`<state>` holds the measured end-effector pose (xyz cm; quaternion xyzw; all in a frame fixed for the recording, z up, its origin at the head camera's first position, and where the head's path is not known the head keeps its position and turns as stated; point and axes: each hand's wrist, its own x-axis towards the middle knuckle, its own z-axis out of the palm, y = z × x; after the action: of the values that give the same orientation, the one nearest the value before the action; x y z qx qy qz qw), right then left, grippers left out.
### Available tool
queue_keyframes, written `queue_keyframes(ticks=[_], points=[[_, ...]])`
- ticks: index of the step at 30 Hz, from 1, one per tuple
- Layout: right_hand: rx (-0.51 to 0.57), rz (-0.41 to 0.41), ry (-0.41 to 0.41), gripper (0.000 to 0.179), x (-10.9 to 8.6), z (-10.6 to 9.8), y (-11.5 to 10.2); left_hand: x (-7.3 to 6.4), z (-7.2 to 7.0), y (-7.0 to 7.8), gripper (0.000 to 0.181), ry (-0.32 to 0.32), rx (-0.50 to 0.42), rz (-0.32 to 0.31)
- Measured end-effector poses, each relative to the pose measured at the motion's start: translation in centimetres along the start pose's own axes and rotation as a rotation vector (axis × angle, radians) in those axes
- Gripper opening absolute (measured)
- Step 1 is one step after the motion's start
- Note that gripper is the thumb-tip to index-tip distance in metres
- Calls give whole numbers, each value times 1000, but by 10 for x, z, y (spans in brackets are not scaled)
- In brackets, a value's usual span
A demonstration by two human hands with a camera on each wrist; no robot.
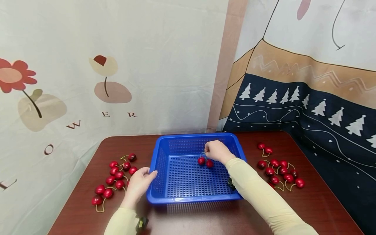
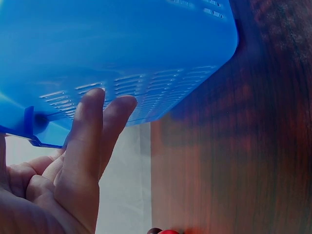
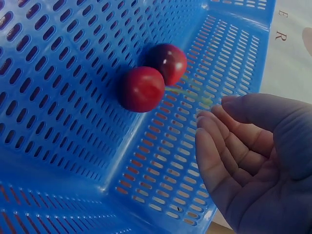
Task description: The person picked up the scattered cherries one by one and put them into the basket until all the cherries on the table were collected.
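A blue plastic basket (image 1: 188,199) stands in the middle of the table. My left hand (image 1: 140,182) grips its left rim, thumb on top; in the left wrist view two fingers (image 2: 87,126) reach along the slotted outer wall. Inside the basket, my right hand (image 1: 216,150) is over a pair of red cherries (image 1: 201,161) near the far wall. From the right wrist view, the joined tip of their green stems (image 3: 208,101) lies just beyond the thumb and loosely curled fingers (image 3: 209,146), with a small gap between.
Several cherries with stems lie left of the basket (image 1: 119,175), and another group (image 1: 283,171) lies to its right. The brown table (image 1: 202,222) ends at a printed cloth backdrop (image 1: 164,81). A dark wrist device (image 1: 142,224) shows at the left sleeve.
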<state>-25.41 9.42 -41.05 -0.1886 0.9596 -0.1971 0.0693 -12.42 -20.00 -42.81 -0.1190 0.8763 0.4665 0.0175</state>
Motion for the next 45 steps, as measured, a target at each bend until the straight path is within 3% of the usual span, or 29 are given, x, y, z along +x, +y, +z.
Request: queue_keyframes(ticks=[3, 13, 32, 45], points=[[0, 9, -4, 3, 0, -1, 0, 0, 0, -1, 33, 1, -9, 6], [31, 29, -18, 14, -9, -10, -3, 1, 0, -2, 32, -3, -9, 3], [74, -103, 71, 35, -44, -61, 3, 0, 0, -1, 33, -5, -6, 11], [106, -104, 166, 44, -77, -96, 36, 1, 0, -1, 33, -7, 6, 10]])
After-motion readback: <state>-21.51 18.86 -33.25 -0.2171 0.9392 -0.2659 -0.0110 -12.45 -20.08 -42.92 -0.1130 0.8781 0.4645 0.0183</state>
